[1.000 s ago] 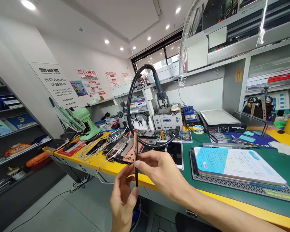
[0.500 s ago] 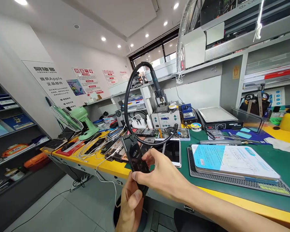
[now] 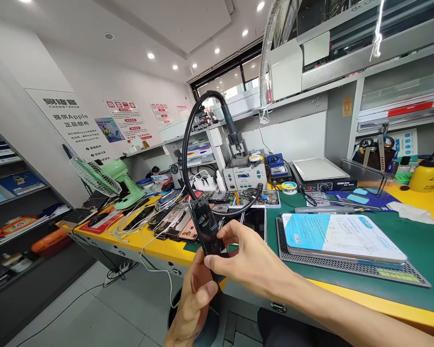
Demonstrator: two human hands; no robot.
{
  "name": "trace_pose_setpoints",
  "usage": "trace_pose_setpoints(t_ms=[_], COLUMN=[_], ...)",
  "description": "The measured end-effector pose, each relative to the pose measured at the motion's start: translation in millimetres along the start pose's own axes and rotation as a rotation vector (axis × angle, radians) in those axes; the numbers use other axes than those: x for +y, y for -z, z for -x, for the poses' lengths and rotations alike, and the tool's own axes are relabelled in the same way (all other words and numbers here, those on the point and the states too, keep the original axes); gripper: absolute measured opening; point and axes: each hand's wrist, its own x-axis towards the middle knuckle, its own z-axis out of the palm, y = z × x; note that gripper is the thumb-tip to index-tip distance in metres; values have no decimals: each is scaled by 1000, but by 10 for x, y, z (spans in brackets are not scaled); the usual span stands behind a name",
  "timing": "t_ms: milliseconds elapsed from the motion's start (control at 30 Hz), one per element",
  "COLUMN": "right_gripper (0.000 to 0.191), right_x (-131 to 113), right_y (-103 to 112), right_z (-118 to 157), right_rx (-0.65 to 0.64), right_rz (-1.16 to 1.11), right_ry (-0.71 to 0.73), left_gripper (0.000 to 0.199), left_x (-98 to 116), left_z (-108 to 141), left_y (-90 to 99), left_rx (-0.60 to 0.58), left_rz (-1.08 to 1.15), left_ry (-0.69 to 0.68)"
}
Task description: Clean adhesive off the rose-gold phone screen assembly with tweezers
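A black phone (image 3: pixel 207 226) with a glossy, reflective face is held tilted in front of the bench edge. My left hand (image 3: pixel 193 296) wraps round its lower end from below, the thumb along the near side. Thumb and fingers of my right hand (image 3: pixel 244 253) grip the phone's lower right part. Behind the phone lie several phone parts (image 3: pixel 177 222) and a white-framed tablet (image 3: pixel 261 224).
A booklet (image 3: pixel 343 236) rests on a perforated grey mat (image 3: pixel 415 278) at the right. Farther back stand a hot-air station (image 3: pixel 244 177) with a looping black hose (image 3: pixel 185 149), a heating plate (image 3: pixel 323 185) and a green fan (image 3: pixel 125 185). A bin (image 3: pixel 208 325) is below my hands.
The phone and both hands have shifted slightly relative to the bench, and the phone stands a bit more upright. The camera view has moved a little. Both hands keep their hold.
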Motion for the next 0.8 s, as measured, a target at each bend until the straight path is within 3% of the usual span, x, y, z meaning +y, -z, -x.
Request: trace_pose_setpoints(t_ms=[100, 200, 367, 600, 800], right_gripper=[38, 39, 31, 30, 30], right_x=[73, 112, 93, 101, 96], right_y=[92, 247, 564, 1036, 1485], right_z=[-60, -148, -228, -224, -179], right_rx=[-42, -163, -260, -296, -203], right_rz=[-131, -298, -374, -459, -402], right_ry=[2, -25, -88, -153, -147], left_gripper=[57, 56, 42, 44, 48], left_x=[52, 110, 245, 444, 475], left_z=[-73, -167, -308, -497, -846], left_y=[14, 10, -115, -520, -958], left_rx=[-173, -241, -319, -447, -441], left_rz=[18, 4, -36, -182, -216], left_ry=[13, 62, 189, 244, 232])
